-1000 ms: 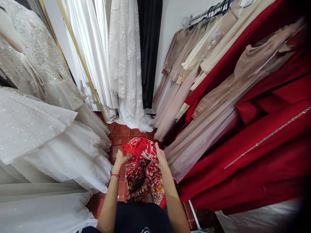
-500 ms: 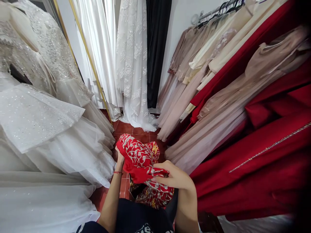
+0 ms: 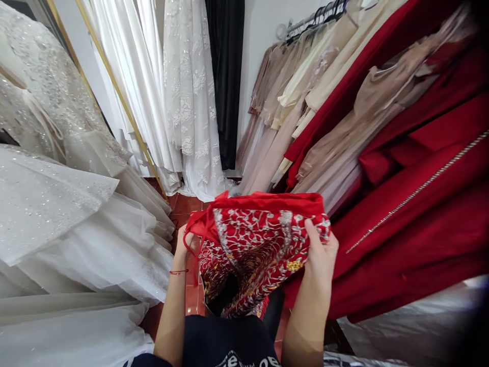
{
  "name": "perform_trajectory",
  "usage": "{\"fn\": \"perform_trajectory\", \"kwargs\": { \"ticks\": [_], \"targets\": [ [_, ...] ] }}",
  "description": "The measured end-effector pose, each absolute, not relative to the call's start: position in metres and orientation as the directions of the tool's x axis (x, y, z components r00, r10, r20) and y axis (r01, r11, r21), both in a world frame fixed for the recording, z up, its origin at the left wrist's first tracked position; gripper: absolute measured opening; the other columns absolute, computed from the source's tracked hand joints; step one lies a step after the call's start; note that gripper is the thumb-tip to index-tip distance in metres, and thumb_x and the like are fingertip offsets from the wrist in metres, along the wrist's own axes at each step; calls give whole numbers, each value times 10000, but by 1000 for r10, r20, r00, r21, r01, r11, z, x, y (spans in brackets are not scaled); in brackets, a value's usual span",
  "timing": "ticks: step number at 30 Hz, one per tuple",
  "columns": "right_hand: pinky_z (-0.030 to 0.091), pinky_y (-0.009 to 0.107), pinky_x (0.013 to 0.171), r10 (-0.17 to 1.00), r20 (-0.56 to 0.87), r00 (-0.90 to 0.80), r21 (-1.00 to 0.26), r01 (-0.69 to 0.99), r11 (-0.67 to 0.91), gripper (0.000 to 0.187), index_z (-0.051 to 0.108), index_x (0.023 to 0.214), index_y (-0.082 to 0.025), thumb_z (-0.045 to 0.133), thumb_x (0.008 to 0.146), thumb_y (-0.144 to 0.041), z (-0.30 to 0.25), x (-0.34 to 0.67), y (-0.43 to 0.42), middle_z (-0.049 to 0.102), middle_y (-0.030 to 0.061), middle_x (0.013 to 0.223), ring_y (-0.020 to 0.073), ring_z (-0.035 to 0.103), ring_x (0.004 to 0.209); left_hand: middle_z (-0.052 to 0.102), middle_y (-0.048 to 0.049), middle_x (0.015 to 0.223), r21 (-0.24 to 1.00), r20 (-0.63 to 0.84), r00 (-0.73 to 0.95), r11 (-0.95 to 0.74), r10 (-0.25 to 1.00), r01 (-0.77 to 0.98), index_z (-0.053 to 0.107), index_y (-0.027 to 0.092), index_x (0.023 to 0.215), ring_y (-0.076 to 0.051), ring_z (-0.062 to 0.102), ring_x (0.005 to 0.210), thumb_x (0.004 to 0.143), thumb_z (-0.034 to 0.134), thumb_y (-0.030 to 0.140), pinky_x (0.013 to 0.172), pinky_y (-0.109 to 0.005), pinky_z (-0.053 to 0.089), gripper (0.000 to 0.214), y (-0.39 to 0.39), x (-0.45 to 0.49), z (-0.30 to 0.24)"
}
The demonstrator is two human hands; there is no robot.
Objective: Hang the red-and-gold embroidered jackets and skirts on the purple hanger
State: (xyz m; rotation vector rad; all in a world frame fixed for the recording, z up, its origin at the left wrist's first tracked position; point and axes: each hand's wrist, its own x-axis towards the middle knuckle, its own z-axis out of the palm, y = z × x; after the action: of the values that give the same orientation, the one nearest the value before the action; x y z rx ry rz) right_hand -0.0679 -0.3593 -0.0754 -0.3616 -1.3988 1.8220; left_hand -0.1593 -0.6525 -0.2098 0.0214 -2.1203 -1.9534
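Stretched between my two hands is a red embroidered skirt (image 3: 255,237) with silver vine patterns, some gold flowers and a plain red waistband along its top. My left hand (image 3: 184,238) grips the left end of the band, where thin red ties dangle; its fingers are partly hidden by the cloth. At the right end my right hand (image 3: 321,250) pinches the edge, thumb on the embroidered face. The skirt's lower part falls in folds toward my body, with a dark gap among them.
White beaded gowns (image 3: 87,204) crowd the left side. Ahead hang a white lace dress (image 3: 194,102) and a black garment (image 3: 226,81). A rack of blush and cream dresses (image 3: 290,102) and a large red gown (image 3: 412,224) line the right. Red floor tiles (image 3: 187,204) show between.
My right hand has moved right and slightly up, drawing the bunched skirt out wide so the waistband is spread. The view has shifted a little to the right.
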Motion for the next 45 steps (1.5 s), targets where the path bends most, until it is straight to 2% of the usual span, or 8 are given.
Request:
{"fn": "perform_trajectory", "kwargs": {
  "ticks": [3, 7, 14, 22, 31, 37, 41, 45],
  "targets": [
    [526, 311, 681, 807, 333, -488, -878, -472, 77, 349, 713, 882, -144, 811, 666, -399, -72, -59, -342, 699, 31, 771, 149, 611, 639, 641, -13, 739, 932, 355, -909, 11, -221, 361, 547, 171, 635, -165, 588, 753, 795, 655, 493, 772, -290, 510, 375, -653, -158, -176],
    [507, 294, 671, 808, 383, -447, -879, -444, 171, 343, 711, 856, -131, 798, 680, -412, -79, -51, -333, 682, 35, 762, 143, 588, 646, 673, -41, 929, 870, 491, -848, 56, -201, 490, 496, 178, 581, -175, 613, 938, 817, 646, 443, 922, -291, 465, 385, -645, -173, -142],
    [448, 259, 574, 601, 399, -693, -912, -365, 185, 362, 632, 710, -160, 762, 686, -497, -92, -59, -355, 585, -7, 627, 118, 486, 564, 674, -102, 1139, 994, 9, -996, -105, 86, 0, 607, 183, 1113, -184, 621, 1075, 899, 467, 549, 940, -304, 491, 447, -607, -204, -202],
    [333, 245, 565, 317, 483, -816, -747, -195, 635, 462, 455, 551, -191, 639, 804, -530, -96, -74, -360, 411, -43, 542, 102, 362, 559, 517, 30, 541, 994, -40, -992, -95, 123, -52, 541, 170, 615, -89, 449, 504, 678, 697, 654, 522, -228, 391, 512, -581, -173, -220],
    [406, 307, 600, 779, 561, -279, -824, -98, 558, 427, 566, 688, -174, 572, 831, -577, -106, -52, -299, 513, -6, 594, 150, 462, 568, 416, 41, 496, 987, 70, -997, -147, 27, 65, 416, 188, 546, -74, 342, 479, 814, 530, 680, 475, -214, 288, 571, -605, -141, -144],
    [492, 412, 773, 839, 544, -16, -822, -212, 529, 353, 691, 877, -190, 655, 790, -529, -92, -22, -277, 672, 91, 827, 256, 622, 759, 346, 33, 470, 985, 163, -985, 41, 56, 165, 323, 199, 493, -77, 289, 465, 863, 510, 615, 438, -231, 214, 587, -594, -123, -102],
    [513, 400, 763, 884, 462, -77, -876, -193, 441, 480, 692, 961, -145, 803, 648, -492, -94, 2, -285, 689, 73, 863, 230, 620, 750, 316, 38, 477, 979, 205, -968, 30, -145, 203, 299, 203, 489, -81, 279, 478, 845, 555, 582, 441, -231, 229, 579, -553, -125, -103],
    [481, 314, 698, 891, 366, -270, -930, -125, 345, 402, 687, 855, -153, 823, 633, -459, -106, 32, -275, 674, 30, 779, 174, 580, 685, 421, 41, 507, 978, 203, -978, 41, 52, 205, 466, 181, 516, -89, 357, 502, 745, 686, 543, 487, -220, 328, 482, -511, -120, -117]
  ]
}}
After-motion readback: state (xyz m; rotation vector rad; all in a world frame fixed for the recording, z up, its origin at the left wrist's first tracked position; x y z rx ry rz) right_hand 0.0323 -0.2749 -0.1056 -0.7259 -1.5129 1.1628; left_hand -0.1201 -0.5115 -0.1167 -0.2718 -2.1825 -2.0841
